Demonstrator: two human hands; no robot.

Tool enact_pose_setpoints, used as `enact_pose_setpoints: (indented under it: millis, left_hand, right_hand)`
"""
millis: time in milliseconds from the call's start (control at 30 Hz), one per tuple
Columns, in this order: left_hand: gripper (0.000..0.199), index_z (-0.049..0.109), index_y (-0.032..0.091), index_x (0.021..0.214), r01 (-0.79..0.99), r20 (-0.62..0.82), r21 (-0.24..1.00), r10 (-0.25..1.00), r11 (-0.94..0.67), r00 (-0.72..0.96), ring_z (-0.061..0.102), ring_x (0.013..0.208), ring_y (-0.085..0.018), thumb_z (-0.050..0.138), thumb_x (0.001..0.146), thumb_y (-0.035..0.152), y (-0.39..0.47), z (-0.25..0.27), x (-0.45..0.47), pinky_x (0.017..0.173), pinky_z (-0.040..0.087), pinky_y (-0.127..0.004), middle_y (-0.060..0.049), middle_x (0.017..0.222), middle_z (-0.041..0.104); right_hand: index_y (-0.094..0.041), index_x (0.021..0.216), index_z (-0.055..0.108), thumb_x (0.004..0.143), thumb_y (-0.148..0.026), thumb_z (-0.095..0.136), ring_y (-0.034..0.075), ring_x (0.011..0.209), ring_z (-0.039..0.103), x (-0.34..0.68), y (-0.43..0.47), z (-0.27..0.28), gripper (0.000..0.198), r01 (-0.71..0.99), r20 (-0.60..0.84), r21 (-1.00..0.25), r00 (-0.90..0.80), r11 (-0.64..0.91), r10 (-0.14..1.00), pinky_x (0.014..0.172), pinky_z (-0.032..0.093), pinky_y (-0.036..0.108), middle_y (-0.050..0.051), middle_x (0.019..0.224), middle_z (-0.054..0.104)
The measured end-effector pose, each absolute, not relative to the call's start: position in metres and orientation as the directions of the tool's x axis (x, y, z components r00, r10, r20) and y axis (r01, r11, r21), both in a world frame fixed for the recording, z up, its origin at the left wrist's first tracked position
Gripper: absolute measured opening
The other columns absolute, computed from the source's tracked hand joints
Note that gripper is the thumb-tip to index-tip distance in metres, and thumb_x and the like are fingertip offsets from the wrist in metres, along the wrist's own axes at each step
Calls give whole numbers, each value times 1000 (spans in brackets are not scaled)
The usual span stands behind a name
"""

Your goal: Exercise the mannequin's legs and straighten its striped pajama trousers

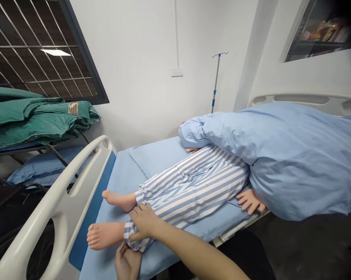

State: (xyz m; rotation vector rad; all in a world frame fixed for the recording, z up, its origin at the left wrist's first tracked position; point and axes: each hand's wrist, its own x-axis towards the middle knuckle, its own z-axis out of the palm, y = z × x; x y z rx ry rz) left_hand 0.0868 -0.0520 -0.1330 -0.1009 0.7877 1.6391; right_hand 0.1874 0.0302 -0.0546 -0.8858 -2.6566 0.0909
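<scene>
A manikin in blue-and-white striped trousers (192, 190) lies on the bed, with both bare feet showing. My right hand (144, 221) comes from the lower right and curves over the trouser leg just above the ankle of the near foot (105, 235). Below it, palm upward, my left hand (128, 262) has its fingers curled at the underside of that ankle; their tips are partly hidden. The far foot (119, 199) rests on the sheet. A manikin hand (251, 201) sticks out from under the blue quilt (294, 155), which covers the upper body.
A white footboard (58, 206) stands at the left end of the bed, a headboard (297, 99) at the right. Behind the bed is an IV pole (216, 83). Green folded bedding (38, 116) lies on a rack by the barred window (44, 50).
</scene>
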Motion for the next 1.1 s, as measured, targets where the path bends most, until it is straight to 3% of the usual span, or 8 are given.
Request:
enact_pose_setpoints:
  millis: [133,267,433,533,667,800,933,1100]
  left_hand:
    - [29,62,22,85,-820,-521,571,785,28,-335,60,85,-21,52,58,25,-53,-133,91,75,48,-35,-2,83,66]
    - [30,56,17,83,-567,-540,790,705,235,-460,59,87,-23,58,55,29,-62,-135,91,75,49,-34,-5,83,62]
    - [69,40,16,116,50,-190,948,685,315,-703,49,108,-28,63,55,39,-81,-119,99,83,46,-37,-14,117,48]
    - [59,44,16,115,404,84,864,705,301,-705,44,112,-30,53,62,42,-86,-100,109,90,41,-43,-15,123,44]
    - [36,57,19,96,695,294,698,815,174,-499,46,109,-27,42,68,38,-69,-76,118,97,33,-43,-9,108,57]
    - [34,59,18,92,789,302,606,888,101,-346,48,106,-24,38,71,35,-25,-59,120,97,33,-40,-7,102,61]
    - [37,55,16,102,876,300,480,932,38,-204,48,107,-23,37,73,30,29,-58,116,95,35,-37,-8,107,60]
    - [52,44,5,120,993,297,118,954,13,-48,35,121,-28,39,73,25,87,-68,97,99,28,-41,-15,127,47]
  right_hand:
    - [-15,100,53,73,-54,48,26,94,49,244,51,-51,48,674,289,-205,-651,710,702,79,39,39,10,96,58]
    - [-13,96,57,81,-47,40,24,86,54,290,65,-64,41,796,213,-189,-538,574,816,74,40,36,11,90,62]
    - [-13,86,63,85,-45,32,23,81,57,302,63,-79,45,843,228,-163,-473,512,851,76,38,36,11,82,65]
    - [-12,87,64,85,-44,31,23,80,57,299,61,-78,46,850,238,-172,-454,497,859,75,38,36,12,82,65]
    - [-12,88,64,85,-45,31,23,82,57,299,61,-77,47,850,248,-185,-445,493,861,76,37,36,12,83,65]
    - [-12,88,64,85,-45,32,23,83,56,300,62,-78,46,846,253,-200,-443,495,860,77,35,35,13,84,65]
    - [-12,87,64,85,-44,32,23,81,56,300,62,-81,45,842,270,-199,-445,502,854,77,35,36,12,82,64]
    - [-12,86,63,84,-44,33,23,81,55,299,63,-85,44,846,280,-204,-432,493,857,76,35,36,12,81,63]
